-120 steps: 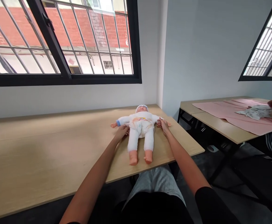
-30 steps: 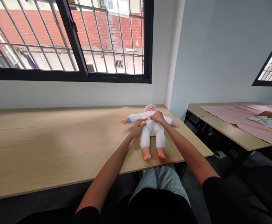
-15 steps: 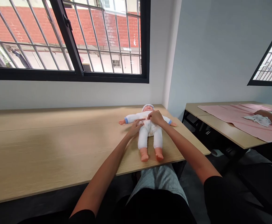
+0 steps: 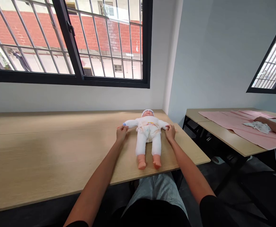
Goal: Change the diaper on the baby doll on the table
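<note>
A baby doll point(image 4: 141, 143) in white clothes lies on its back on the wooden table point(image 4: 64, 151), its bare feet toward me and its arms spread out. It wears a white cap and a diaper point(image 4: 149, 132) about its hips. My left hand point(image 4: 121, 132) is closed on the doll's arm on the left, by the blue cuff. My right hand point(image 4: 170, 132) is closed round the doll's other arm near its wrist, and hides that cuff.
To the right stands a second table point(image 4: 232, 138) with a pink cloth point(image 4: 223, 121) on it. Another person's hands point(image 4: 262, 119) rest there by a white patterned cloth point(image 4: 258, 126). A barred window point(image 4: 105, 41) is in the wall behind my table.
My hands have moved apart from the doll's waist, out to its two arms, and now grip them. The camera view has shifted slightly.
</note>
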Demonstrator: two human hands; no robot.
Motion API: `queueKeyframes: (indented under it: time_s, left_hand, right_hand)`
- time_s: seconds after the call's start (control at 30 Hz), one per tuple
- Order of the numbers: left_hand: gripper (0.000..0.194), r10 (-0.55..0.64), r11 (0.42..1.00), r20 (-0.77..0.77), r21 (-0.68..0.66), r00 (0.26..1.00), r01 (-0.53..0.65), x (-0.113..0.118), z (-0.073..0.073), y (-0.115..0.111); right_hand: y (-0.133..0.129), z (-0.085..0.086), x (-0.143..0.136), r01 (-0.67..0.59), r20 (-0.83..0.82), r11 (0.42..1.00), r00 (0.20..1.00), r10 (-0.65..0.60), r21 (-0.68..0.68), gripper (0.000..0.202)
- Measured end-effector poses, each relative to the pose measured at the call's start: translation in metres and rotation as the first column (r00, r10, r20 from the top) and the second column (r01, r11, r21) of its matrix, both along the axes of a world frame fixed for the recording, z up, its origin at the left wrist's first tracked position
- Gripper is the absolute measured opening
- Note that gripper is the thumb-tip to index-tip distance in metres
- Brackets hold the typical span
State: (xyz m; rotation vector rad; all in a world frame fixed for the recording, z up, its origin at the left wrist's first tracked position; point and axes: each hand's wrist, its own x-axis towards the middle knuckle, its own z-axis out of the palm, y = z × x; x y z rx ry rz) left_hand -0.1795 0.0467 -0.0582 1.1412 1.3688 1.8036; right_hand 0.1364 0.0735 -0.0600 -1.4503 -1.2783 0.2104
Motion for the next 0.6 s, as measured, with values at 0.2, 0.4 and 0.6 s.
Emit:
queueKeyframes:
  time_s: [0.2, 0.4, 0.6]
  left_hand:
    - [0.018, 0.265, 0.964, 0.184, -0.073, 0.946, -0.256, -0.031, -0.005, -0.003]
    - [0.017, -0.014, 0.995, 0.333, -0.093, 0.943, 0.047, -0.033, 0.000, -0.004]
    - [0.027, -0.046, 0.988, 0.366, -0.118, 0.929, 0.096, -0.032, 0.005, -0.005]
  right_hand:
    - [-0.002, -0.013, 0.021, 0.228, 0.006, 0.973, 0.974, -0.228, -0.029, 0.028]
    - [-0.002, -0.012, 0.032, 0.346, -0.034, 0.900, 0.930, -0.367, -0.266, 0.039]
    - [0.007, -0.014, 0.039, 0.225, -0.216, 0.936, 0.933, -0.287, -0.271, 0.039]
